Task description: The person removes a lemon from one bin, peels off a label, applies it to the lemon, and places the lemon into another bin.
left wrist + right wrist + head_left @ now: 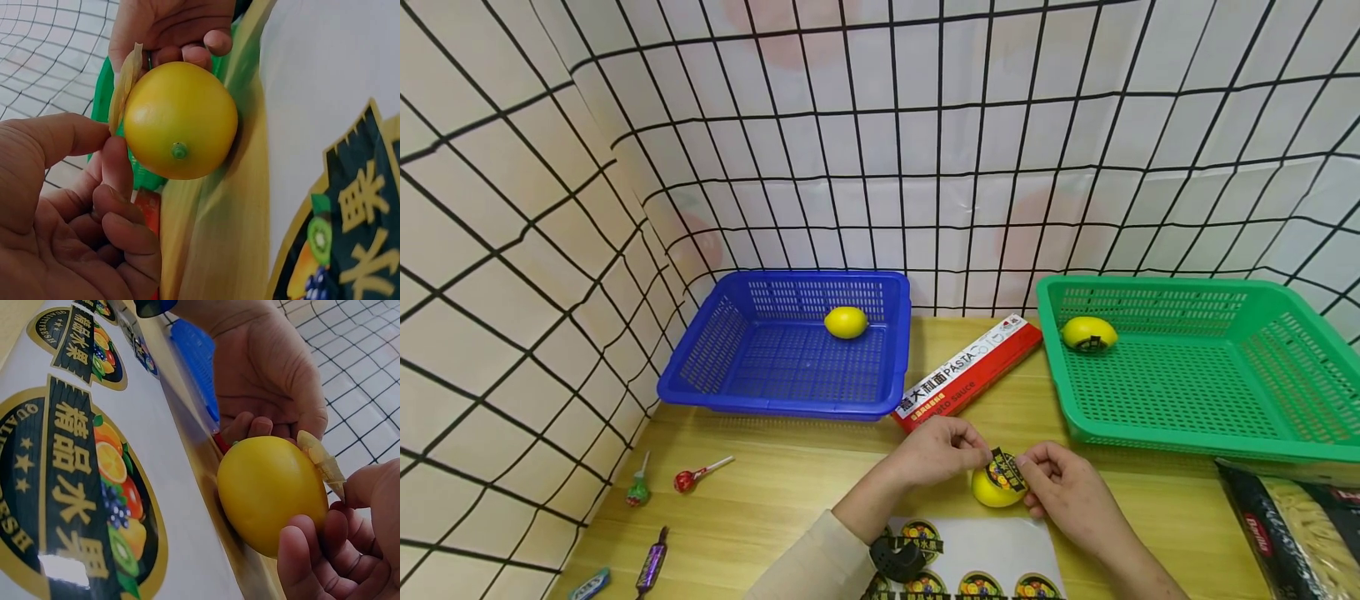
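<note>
- Lemon sits on the near middle of the table, just past the sticker sheet.
- Left hand and right hand both pinch a sticker onto the lemon's top.
- Blue basket far left and green basket far right each hold a lemon.
</note>
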Tool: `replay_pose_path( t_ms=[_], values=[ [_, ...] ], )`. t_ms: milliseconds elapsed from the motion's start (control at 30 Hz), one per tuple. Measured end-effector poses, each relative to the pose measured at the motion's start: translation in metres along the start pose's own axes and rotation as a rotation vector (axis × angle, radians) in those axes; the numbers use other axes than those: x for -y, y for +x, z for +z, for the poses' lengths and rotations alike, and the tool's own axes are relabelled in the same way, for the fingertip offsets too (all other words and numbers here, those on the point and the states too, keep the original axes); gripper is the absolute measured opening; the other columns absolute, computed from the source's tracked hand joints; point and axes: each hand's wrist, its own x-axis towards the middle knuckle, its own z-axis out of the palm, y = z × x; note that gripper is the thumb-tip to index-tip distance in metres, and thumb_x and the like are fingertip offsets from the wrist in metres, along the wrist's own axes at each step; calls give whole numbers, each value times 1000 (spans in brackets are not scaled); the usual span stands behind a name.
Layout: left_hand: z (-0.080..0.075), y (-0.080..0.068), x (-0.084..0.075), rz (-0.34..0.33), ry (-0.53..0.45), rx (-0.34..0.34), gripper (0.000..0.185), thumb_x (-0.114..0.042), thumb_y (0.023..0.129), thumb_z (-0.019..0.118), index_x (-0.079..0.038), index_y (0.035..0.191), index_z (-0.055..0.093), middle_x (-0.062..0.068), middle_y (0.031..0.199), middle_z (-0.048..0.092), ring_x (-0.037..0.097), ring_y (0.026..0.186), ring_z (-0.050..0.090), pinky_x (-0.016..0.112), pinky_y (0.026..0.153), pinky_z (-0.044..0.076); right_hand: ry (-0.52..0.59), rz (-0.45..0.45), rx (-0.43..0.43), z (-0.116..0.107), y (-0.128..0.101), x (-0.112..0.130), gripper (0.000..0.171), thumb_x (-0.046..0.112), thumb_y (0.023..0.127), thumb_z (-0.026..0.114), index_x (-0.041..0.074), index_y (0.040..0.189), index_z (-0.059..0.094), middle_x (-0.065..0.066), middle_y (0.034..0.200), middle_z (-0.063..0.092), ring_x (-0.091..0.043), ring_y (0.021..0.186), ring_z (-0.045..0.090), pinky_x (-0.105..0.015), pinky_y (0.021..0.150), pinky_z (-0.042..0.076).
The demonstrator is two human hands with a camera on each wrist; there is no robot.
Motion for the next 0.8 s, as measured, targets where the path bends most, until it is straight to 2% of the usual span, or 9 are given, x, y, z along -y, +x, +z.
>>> replay_pose_path(
  t_ms=[367,467,567,667,800],
  values=[
    [2,0,0,23,27,3,9,-13,87,74,-4,90,75,-6,73,62,6,67,48,19,60,38,-41,-6,-13,0,-1,-1,40,37,91,77,4,103,58,-5,72,63,-17,61,63,-27,58,53],
    [1,0,0,25,35,12,9,-13,87,73,-4,90,74,-6,74,62,6,68,48,19,61,39,-31,5,-17,1,0,-1,42,36,90,79,3,104,57,-5,72,63,-17,61,64,-27,58,55],
    [-1,0,0,16,32,33,10,-14,87,73,-5,90,72,-6,76,62,6,68,50,19,61,41,-19,35,-13,1,0,-1,47,37,89,79,2,110,56,-7,75,63,-18,64,65,-29,59,58],
    [-3,-1,0,-10,12,80,11,-15,88,75,-6,93,69,-5,80,64,8,67,57,20,61,50,-21,59,8,1,1,-3,54,40,91,76,0,120,54,-10,84,67,-18,69,68,-30,61,61],
    [-3,-3,0,-52,-49,147,14,-12,91,75,-6,98,65,-3,87,65,13,66,65,29,63,61,-6,62,47,2,3,-5,57,40,97,70,-1,132,52,-14,100,72,-20,73,71,-31,65,62]
  ],
)
